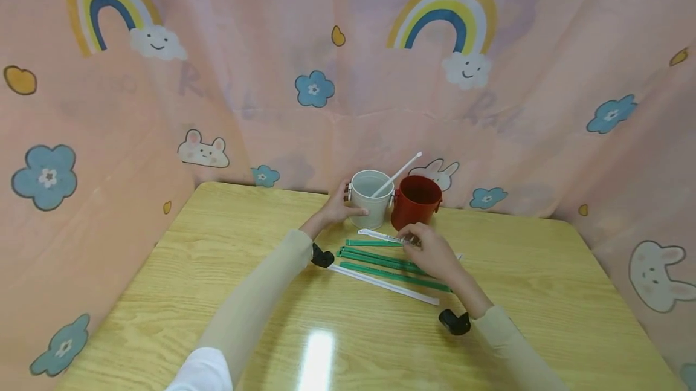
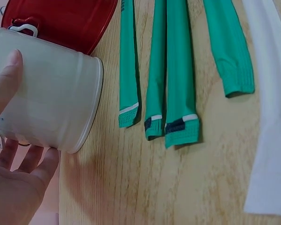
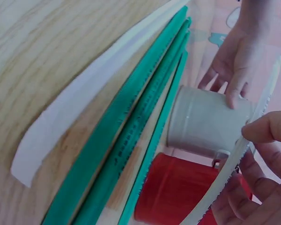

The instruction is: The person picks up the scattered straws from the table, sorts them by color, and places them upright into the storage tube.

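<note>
A small white bucket [image 1: 376,210] stands at the back of the table, a slim white paper-wrapped straw [image 1: 399,172] leaning out of it. My left hand [image 1: 337,208] holds this bucket from the side, thumb in front and fingers behind, as the left wrist view also shows. Between thumb and fingers, my right hand [image 1: 433,252] pinches another white paper-wrapped straw [image 3: 232,164] with small print, just in front of the buckets. Below that hand lie several green paper-wrapped straws [image 1: 380,273], side by side. Nearest me is a white paper-wrapped straw [image 1: 383,284] flat on the wood.
A red bucket [image 1: 412,213] stands right beside the white one, its handle hanging at the side. The wooden table [image 1: 217,258] ends at a pink patterned curtain [image 1: 261,77] behind the buckets. Black wrist cameras [image 1: 455,322] sit under both forearms.
</note>
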Tool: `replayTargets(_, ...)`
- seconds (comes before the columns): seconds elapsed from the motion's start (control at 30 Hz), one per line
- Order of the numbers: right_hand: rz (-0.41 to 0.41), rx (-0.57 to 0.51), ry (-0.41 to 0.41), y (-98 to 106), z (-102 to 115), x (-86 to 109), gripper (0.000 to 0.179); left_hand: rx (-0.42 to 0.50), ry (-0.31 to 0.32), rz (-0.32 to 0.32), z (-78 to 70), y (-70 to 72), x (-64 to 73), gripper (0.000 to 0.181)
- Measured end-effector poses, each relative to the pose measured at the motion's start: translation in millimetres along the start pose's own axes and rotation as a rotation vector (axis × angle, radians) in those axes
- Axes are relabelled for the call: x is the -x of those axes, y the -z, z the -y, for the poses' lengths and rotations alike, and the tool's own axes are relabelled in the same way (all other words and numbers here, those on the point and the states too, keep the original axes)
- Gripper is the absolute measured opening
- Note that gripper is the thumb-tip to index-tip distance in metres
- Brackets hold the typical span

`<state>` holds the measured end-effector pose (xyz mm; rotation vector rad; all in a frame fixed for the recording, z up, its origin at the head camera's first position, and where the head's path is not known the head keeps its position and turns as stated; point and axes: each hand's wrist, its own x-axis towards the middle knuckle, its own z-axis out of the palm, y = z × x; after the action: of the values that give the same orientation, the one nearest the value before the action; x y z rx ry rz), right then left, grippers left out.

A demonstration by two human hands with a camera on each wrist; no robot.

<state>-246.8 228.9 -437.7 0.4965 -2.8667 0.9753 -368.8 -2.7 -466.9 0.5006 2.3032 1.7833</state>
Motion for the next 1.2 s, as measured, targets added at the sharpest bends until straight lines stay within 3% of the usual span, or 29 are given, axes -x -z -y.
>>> replayTargets(0.53, -0.162, -0.202, 0.031, 15.5, 20.4, -11.9, 0.018, 0.003, -0.024, 0.015, 2.7, 0.4, 0.9, 0.084)
replayTargets(0.8, -0.236, -0.255, 0.033, 25.8, 28.9, -21.5, 0.021, 0.019, -0.095, 0.027, 4.7, 2.6, 4.2, 0.086)
replayTargets(1.2, -0.300, -0.331, 0.034, 40.2, 43.5, -35.4, 0.026, 0.016, -0.023, 0.032, 0.2, 0.7, 2.0, 0.086)
